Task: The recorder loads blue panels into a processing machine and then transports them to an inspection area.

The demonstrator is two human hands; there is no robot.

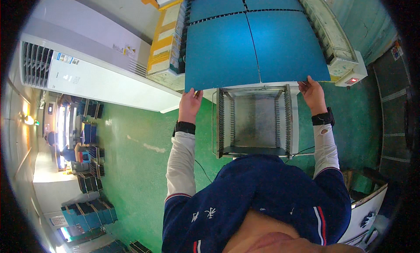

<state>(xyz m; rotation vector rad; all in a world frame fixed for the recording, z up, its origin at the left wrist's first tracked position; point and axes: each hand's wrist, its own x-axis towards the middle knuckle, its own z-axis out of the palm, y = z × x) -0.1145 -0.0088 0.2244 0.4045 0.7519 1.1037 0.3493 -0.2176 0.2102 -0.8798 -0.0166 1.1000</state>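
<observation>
Two flat blue panels lie side by side on a roller conveyor, the left panel [221, 54] and the right panel [288, 47], with a thin gap between them. My left hand [189, 106] pinches the near left corner of the left panel. At the near edge of the right panel, close to its right corner, my right hand [313, 95] has its fingers closed on the edge. Both near edges stick out past the end of the conveyor. Below them, in front of my body, stands a metal slotted rack [254, 119]. How far my fingers reach under the panels is hidden.
More blue panels [214, 7] lie farther up the conveyor, between side rails [166, 38] partly wrapped in yellow tape. A tall white air conditioner [100, 80] stands at left. A box with a red switch [351, 81] is at right. Loaded racks [89, 213] stand on the green floor.
</observation>
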